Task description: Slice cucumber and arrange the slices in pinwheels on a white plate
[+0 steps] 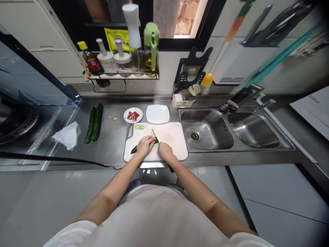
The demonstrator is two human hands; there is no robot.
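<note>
A dark green cucumber (134, 149) lies across the white cutting board (177, 137). My left hand (145, 145) is closed over its middle, so much of it is hidden beneath the fingers. My right hand (165, 151) grips a kitchen knife (154, 134) by its handle, with the blade against the cucumber's right end beside my left fingertips. Several pale cucumber slices (139, 127) rest in a row near the board's upper left corner.
Behind the board stand a small plate (125, 116) of chopped red pieces and a white square plate (157, 114). Two whole cucumbers (97, 121) and a crumpled white cloth or paper (67, 135) lie left. A double sink (205, 132) is right; a bottle rack (128, 77) hangs above.
</note>
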